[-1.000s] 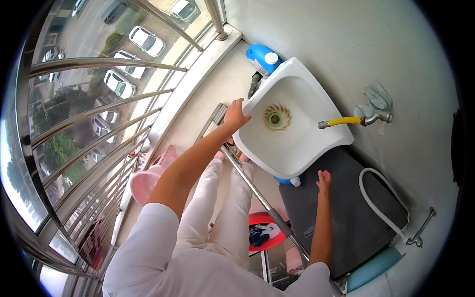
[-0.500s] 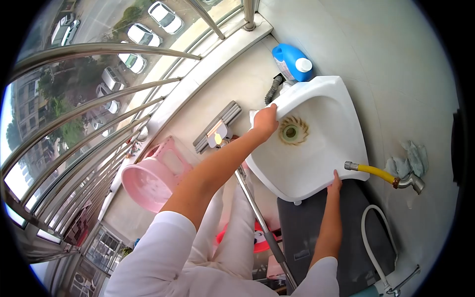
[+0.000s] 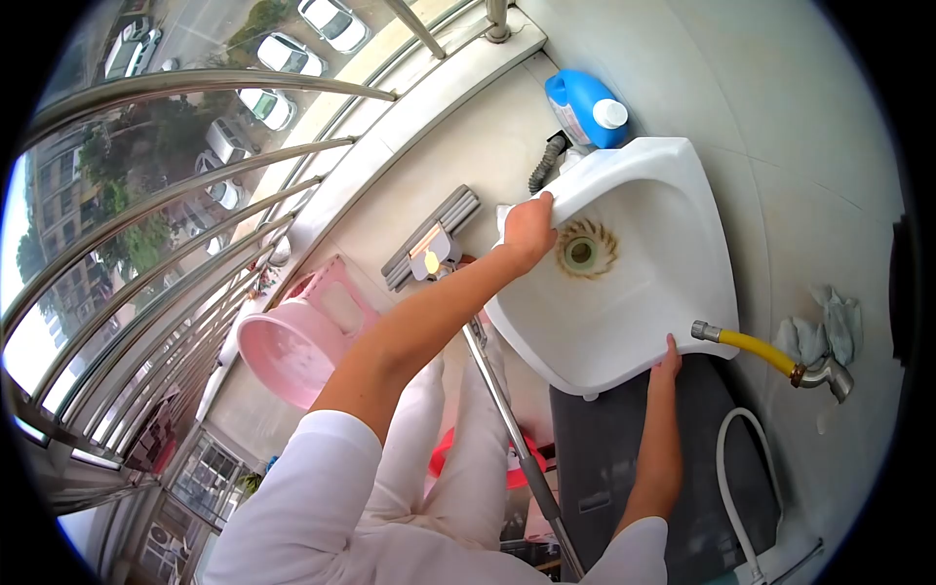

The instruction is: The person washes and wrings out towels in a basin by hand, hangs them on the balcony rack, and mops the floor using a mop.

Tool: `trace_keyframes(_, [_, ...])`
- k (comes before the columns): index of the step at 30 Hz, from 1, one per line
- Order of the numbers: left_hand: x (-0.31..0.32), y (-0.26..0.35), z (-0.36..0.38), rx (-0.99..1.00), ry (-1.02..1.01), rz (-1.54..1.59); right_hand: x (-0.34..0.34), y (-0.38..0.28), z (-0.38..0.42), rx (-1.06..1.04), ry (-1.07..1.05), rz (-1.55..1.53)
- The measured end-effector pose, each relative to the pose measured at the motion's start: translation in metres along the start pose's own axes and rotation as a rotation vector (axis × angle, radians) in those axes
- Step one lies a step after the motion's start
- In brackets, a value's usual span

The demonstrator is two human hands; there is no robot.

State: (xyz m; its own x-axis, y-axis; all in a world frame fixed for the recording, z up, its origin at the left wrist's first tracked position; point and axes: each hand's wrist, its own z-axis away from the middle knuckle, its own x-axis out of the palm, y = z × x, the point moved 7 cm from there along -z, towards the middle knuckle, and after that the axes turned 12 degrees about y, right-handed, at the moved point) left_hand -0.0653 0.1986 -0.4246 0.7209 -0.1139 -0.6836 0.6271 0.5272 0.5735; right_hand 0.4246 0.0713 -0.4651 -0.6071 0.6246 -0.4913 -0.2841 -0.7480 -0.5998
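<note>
While left hand (image 3: 529, 234) closes fingers on sink (image 3: 663, 258) rim, right hand (image 3: 666, 362) grips near edge; I judge steadying step, next move calls for even support.

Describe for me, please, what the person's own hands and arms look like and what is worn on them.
Both the left hand and the right hand are bare, with no gloves. No watch or bracelet shows on either wrist. The short, plain white sleeves end above the elbows.

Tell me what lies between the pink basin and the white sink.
In the head view: the left forearm, the mop pole and part of a leg.
</note>
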Motion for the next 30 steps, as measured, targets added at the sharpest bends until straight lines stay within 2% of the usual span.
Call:
trace_keyframes(6, [0.003, 0.005, -0.008, 0.007, 0.013, -0.016, -0.006, -0.001, -0.005, 0.033, -0.024, -0.010])
trace_keyframes(10, [-0.001, 0.015, -0.029, 0.034, 0.047, -0.043, 0.012, -0.013, -0.013, -0.064, -0.009, -0.036])
trace_keyframes(13, [-0.007, 0.025, -0.050, 0.069, 0.073, -0.056, 0.036, -0.035, -0.002, 0.033, -0.030, -0.065])
trace_keyframes(16, [-0.016, 0.021, -0.054, 0.052, 0.082, -0.051, 0.048, -0.036, -0.008, -0.033, -0.068, -0.093])
trace_keyframes(22, [-0.023, 0.024, -0.056, 0.051, 0.061, -0.072, 0.046, -0.027, -0.018, 0.009, 0.016, -0.073])
trace_keyframes(25, [-0.022, 0.024, -0.058, 0.082, 0.078, -0.061, 0.049, -0.036, -0.016, -0.138, -0.031, -0.018])
trace_keyframes(29, [-0.024, 0.023, -0.054, 0.102, 0.077, -0.050, 0.041, -0.028, -0.025, -0.107, 0.007, -0.029])
trace_keyframes(30, [-0.024, 0.023, -0.054, 0.105, 0.070, -0.052, 0.042, -0.032, -0.022, -0.171, 0.036, 0.015])
